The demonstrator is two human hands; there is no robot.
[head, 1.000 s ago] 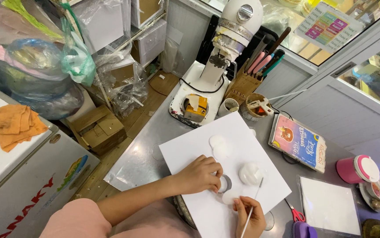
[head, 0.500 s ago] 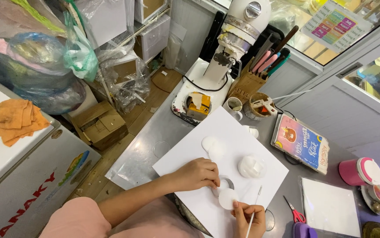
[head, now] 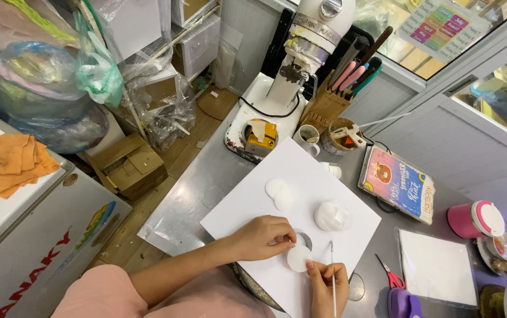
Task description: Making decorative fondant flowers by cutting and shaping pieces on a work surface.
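**Holding the white disc on the board**

We kept both hands low in the centre of the frame, over the white board (head: 247, 212) on the steel counter (head: 200, 176). Our left hand (head: 262, 237) lay curled, its fingertips pressed together on the edge of a flat white disc (head: 298, 258), with a metal ring cutter (head: 305, 238) showing just behind them. Our right hand (head: 327, 282) touched the disc's lower right edge with a fingertip while pinching a thin brush (head: 332, 277) upright between thumb and fingers.

In our judgement the disc was soft and would mark easily, so light pressure at the rim only, with the brush tip kept clear of its face, was the sound method.

Above, towards the middle of the board, lay two overlapping white discs (head: 280, 192) and, to their right, a domed white piece (head: 331, 215). Red-handled scissors (head: 390, 274) lay at lower right, well apart.
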